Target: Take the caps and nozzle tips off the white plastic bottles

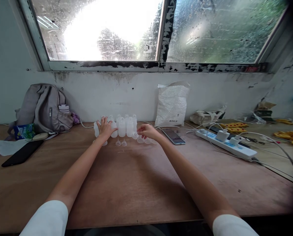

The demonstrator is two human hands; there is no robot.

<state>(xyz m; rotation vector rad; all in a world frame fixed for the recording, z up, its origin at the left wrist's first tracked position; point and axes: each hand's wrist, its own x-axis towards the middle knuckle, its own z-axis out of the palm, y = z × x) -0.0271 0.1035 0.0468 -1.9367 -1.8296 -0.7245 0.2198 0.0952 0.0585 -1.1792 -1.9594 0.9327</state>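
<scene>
Several small translucent white plastic bottles (122, 127) stand upright in close rows near the wall. My left hand (104, 128) rests over the bottles at the left end, fingers spread and touching them. At the right end of the rows, my right hand (147, 131) has its fingertips pinched on a small clear plastic cap (135, 135), partly hidden by the fingers. More clear, dome-shaped pieces (124, 143) lie on the table in front of the bottles. A few others (147, 141) lie below my right hand.
On the wooden table (126, 183) a grey backpack (44, 108) and black phone (22, 153) are at left. A white plastic bag (172, 104) leans on the wall. Another phone (174, 136) and a power strip (225, 144) with cables lie right; yellow pieces (287, 135) are farther right.
</scene>
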